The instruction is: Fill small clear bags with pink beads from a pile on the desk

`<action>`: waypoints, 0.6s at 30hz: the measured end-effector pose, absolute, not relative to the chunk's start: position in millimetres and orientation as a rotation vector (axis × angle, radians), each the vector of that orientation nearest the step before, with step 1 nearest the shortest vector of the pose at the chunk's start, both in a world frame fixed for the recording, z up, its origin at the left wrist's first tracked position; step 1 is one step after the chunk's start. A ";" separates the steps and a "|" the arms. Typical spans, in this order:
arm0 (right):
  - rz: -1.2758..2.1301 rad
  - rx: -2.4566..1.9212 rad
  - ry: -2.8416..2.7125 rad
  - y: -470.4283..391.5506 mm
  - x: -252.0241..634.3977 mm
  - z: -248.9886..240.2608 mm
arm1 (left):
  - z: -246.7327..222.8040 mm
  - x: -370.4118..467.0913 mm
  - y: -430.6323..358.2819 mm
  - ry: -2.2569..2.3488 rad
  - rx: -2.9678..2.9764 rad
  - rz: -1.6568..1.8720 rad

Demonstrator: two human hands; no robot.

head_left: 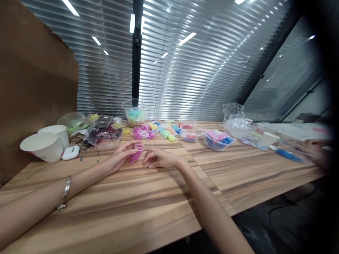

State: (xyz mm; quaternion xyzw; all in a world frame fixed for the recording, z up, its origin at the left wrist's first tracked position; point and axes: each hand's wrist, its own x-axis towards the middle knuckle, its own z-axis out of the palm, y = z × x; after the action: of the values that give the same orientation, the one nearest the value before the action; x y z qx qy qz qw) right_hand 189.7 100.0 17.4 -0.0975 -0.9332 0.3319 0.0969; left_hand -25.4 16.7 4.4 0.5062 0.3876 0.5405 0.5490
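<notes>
A small clear plastic bag with magenta contents (136,154) is pinched between the thumb and fingers of my left hand (122,155), just above the table. Its upper part is see-through. To the right of the bag is my right hand (161,158), apart from it, with fingers loosely bent toward the tabletop and nothing visible between them. Behind both hands lie more magenta bags (143,132) in a pile. Small yellow-green bags (169,135) and blue ones spread to the right of that pile.
Two white paper cups (43,146), a white earphone case (71,152) and a clear bowl with dark red contents (104,135) stand left. Clear tubs (218,140) line the back right, near a crumpled plastic bag (235,123). Another person's hand (315,148) is far right.
</notes>
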 end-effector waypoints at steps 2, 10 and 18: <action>0.956 -0.299 -2.722 96.2 184.7 16.7 | 4.2 -25.2 15.8 0.918 1.218 1.257; 0.772 -0.429 -2.593 85.1 167.7 3.3 | 2.7 -23.0 13.1 0.908 1.299 1.255; 0.469 -0.597 -2.600 76.9 162.4 -9.4 | 2.3 -20.9 14.0 0.919 1.324 1.270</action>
State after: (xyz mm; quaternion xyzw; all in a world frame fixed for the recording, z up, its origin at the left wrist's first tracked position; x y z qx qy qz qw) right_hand 162.4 76.9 -9.4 -0.2153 -0.9375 0.1691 0.2149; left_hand -20.9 14.0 2.3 0.5519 0.3831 0.5293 0.5182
